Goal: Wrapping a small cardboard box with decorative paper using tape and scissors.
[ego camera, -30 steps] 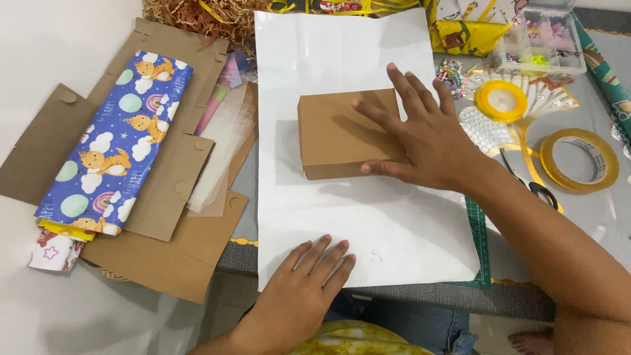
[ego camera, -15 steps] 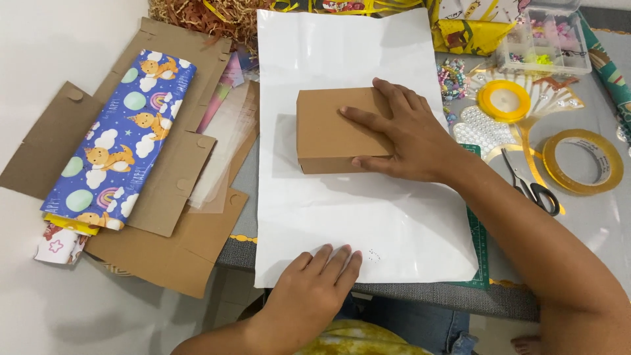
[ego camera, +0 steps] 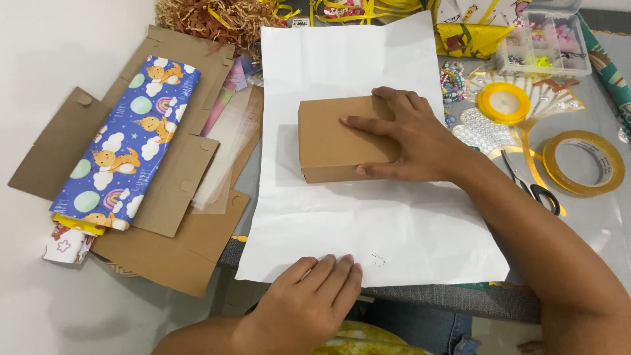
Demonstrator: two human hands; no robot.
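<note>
Box: your brown cardboard box [ego camera: 332,141] lies flat on the upper middle of the white paper sheet [ego camera: 368,217], lid closed, long side running left to right.
Paper: the sheet is spread flat on the table [ego camera: 591,217], its near edge hanging just past the table's front edge; no side is folded up over the box yet.
Done so far: box placed on the paper, nothing more that shows.
Left: every fold and all taping, judging by the flat sheet; the roll of clear tape [ego camera: 582,162] and the scissors [ego camera: 531,181] lie untouched to your right.
Right hand grip: your right hand [ego camera: 411,135] lies open and flat on the box's right half, fingers spread, pressing down rather than clasping.
Left hand grip: your left hand [ego camera: 309,299] rests palm down with fingers together on the paper's near edge, pinning it, holding nothing.
</note>
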